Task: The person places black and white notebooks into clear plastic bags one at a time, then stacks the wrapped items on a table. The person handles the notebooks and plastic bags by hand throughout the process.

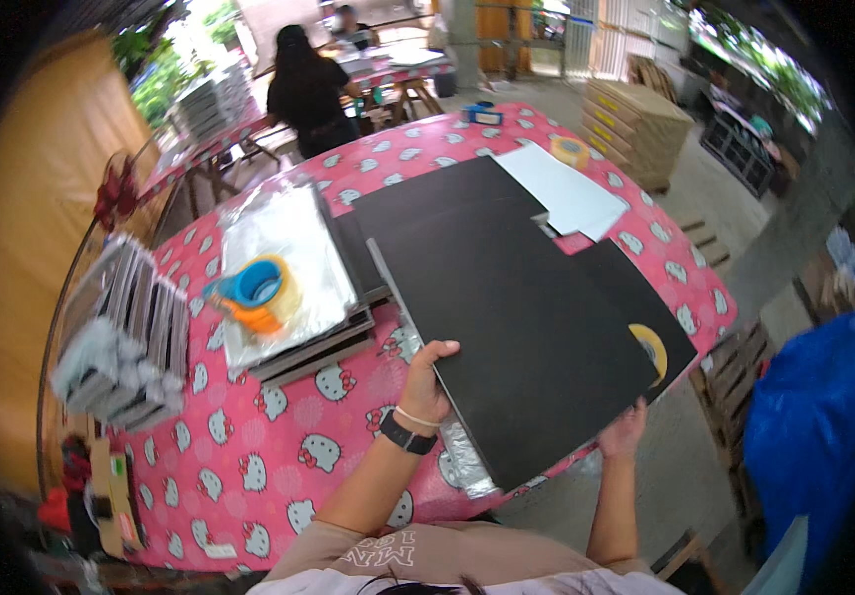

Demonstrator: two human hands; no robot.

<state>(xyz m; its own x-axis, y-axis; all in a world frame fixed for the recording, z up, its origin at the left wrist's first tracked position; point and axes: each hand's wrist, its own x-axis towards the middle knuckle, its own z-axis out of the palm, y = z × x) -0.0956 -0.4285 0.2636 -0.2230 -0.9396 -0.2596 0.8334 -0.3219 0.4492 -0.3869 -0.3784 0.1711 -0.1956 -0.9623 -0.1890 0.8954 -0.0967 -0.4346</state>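
A: What's the setting?
B: An open-sided work area with a concrete floor, and in it a table under a pink cartoon-cat tablecloth [274,441].

A: Where's the thing being handled?
B: The large flat black rectangular panel [507,337] is tilted over the table's near right part.

A: How is it gripped?
B: The left hand [425,392] is closed on its left edge, thumb on top, fingers hidden beneath. The right hand [623,431] meets the near right edge; it's blurred, so I can't tell how far its fingers close.

A: What's around it?
B: A yellow tape roll [653,347] peeks out at its right edge, and clear crinkled plastic [467,461] shows along its near left edge. A white sheet [566,193] lies beyond.

A: Farther out?
B: On the left, a blue-and-orange tape dispenser [259,285] sits on a plastic-covered stack [284,228]. Far left, a person in black [308,89] stands by another table.
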